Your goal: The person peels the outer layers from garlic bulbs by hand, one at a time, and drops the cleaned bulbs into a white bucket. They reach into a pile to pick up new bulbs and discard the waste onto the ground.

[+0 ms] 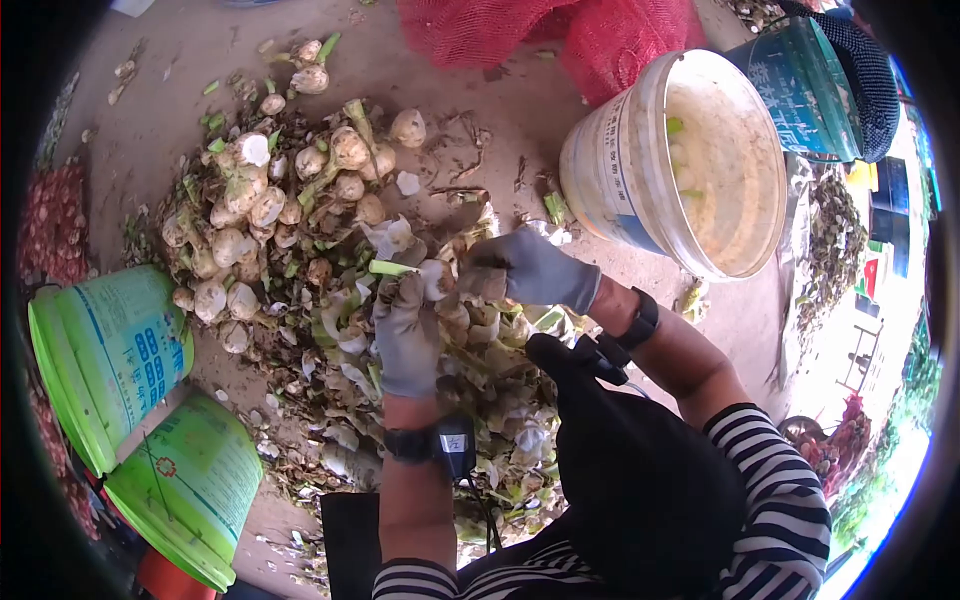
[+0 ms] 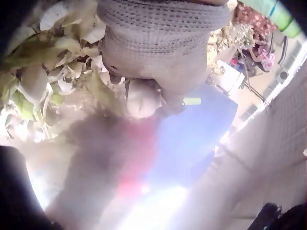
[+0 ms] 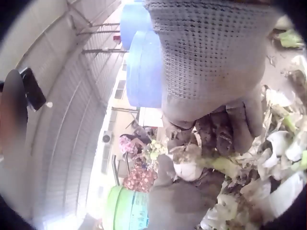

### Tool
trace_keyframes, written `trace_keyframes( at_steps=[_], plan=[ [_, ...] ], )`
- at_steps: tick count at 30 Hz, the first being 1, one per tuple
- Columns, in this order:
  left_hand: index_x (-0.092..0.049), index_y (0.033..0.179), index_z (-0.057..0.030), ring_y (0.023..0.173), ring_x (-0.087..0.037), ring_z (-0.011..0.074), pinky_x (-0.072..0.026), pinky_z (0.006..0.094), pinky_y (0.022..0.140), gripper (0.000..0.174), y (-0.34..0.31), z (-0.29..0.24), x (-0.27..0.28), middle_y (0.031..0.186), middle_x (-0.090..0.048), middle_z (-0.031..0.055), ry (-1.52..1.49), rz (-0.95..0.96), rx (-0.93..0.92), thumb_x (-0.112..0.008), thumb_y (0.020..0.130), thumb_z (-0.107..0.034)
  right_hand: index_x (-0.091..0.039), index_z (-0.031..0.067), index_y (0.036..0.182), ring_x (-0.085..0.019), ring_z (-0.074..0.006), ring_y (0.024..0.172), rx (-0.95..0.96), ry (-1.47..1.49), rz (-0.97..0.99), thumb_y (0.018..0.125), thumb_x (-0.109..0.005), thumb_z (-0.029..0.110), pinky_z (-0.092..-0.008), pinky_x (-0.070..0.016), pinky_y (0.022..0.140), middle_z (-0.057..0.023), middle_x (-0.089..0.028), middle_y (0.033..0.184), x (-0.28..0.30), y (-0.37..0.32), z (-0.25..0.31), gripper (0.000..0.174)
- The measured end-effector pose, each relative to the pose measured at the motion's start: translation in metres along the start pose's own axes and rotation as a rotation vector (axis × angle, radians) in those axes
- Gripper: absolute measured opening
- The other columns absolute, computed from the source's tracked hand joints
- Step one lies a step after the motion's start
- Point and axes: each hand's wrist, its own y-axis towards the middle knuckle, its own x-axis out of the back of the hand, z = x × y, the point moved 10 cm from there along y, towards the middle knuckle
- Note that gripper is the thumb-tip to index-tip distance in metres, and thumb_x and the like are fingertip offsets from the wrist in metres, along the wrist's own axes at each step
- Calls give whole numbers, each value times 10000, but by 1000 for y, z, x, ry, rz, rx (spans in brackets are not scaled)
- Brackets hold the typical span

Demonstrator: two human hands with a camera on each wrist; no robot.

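Bulb (image 1: 436, 280) between hands: left hand (image 1: 408, 338) grips it, right hand (image 1: 537, 270) pinches husk (image 3: 187, 154) at its side.

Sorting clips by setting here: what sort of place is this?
Probably an open-sided shed for trimming garlic: heaped bulbs, plastic buckets around them and a ribbed roof overhead.

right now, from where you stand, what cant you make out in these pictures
Part of the bulb: behind the left hand's fingers, head view.
What the right hand's fingertips touch: its own fingers cover it, head view.
Inside the green buckets: hidden by their walls, head view.
The rest of the red net: cut off by the top edge, head view.
The red patch: blurred, left wrist view.
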Motion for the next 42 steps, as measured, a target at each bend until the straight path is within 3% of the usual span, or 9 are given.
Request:
trace_keyframes(
  at_steps=[6, 14, 23, 26, 27, 31, 36, 40, 42],
  plan=[
    [-472, 1245, -17, 1057, -537, 177, -450, 342, 924, 346, -5, 0, -21, 1148, -558, 78, 260, 56, -100, -489, 939, -179, -649, 80, 791, -606, -314, 633, -26, -366, -49, 763, -661, 364, -377, -479, 588, -148, -605, 673, -8, 0, 0, 286],
    [-512, 1170, -21, 994, -568, 165, -479, 281, 855, 304, -7, -3, 2, 1102, -569, 63, -33, -105, -39, -546, 868, -27, -665, 76, 863, -613, -338, 675, -242, -316, -75, 792, -615, 193, -392, -486, 627, -144, -624, 711, 15, -19, -56, 146],
    [-508, 1182, -51, 1009, -560, 143, -472, 285, 866, 300, -7, 22, 6, 1123, -566, 53, 10, -139, -50, -542, 884, -63, -631, 62, 761, -594, -331, 633, 0, -385, -148, 786, -652, 278, -372, -482, 579, -146, -602, 675, 2, -6, 16, 218],
    [-514, 1182, -64, 1056, -543, 154, -445, 299, 910, 280, -11, 11, -6, 1164, -558, 55, -84, -101, -81, -524, 905, -102, -661, 13, 843, -588, -160, 576, -176, 245, -124, 817, -611, 161, -313, -460, 552, -115, -614, 659, 17, -5, -28, 158],
    [-516, 1185, -70, 1082, -532, 162, -431, 308, 929, 276, -14, 4, -10, 1187, -551, 56, -113, -111, -126, -518, 915, -125, -664, -6, 883, -538, -98, 582, -178, 75, -152, 821, -611, 130, -284, -442, 547, -92, -609, 652, 26, -5, -37, 159],
    [-455, 1263, -79, 1171, -458, 187, -395, 346, 968, 357, -8, 17, -17, 1267, -486, 78, 24, 123, -73, -485, 942, -234, -659, -12, 841, -500, -72, 569, -281, 176, -34, 823, -621, 178, -274, -421, 531, -40, -572, 610, 17, -15, -40, 195],
    [-428, 1270, -64, 1124, -467, 181, -409, 348, 928, 371, -3, 30, -22, 1217, -484, 85, 98, 58, -13, -488, 911, -139, -642, -21, 801, -496, -70, 580, -404, 396, 75, 822, -637, 190, -281, -425, 545, -74, -570, 595, -5, -16, -42, 213],
    [-445, 1248, -45, 1055, -516, 176, -447, 317, 869, 358, 16, 56, 6, 1188, -502, 68, 16, -8, 58, -495, 897, -93, -648, -17, 814, -539, -77, 609, -100, 338, 89, 807, -652, 156, -275, -455, 590, -93, -605, 639, -6, -5, -12, 173],
    [-457, 1233, -42, 1031, -533, 172, -465, 311, 841, 342, 15, 57, 6, 1174, -515, 65, 32, 33, 116, -500, 896, -84, -653, -13, 823, -556, -86, 618, -306, 461, 178, 801, -659, 154, -270, -462, 603, -88, -620, 661, -11, -10, -21, 168]
  ],
)
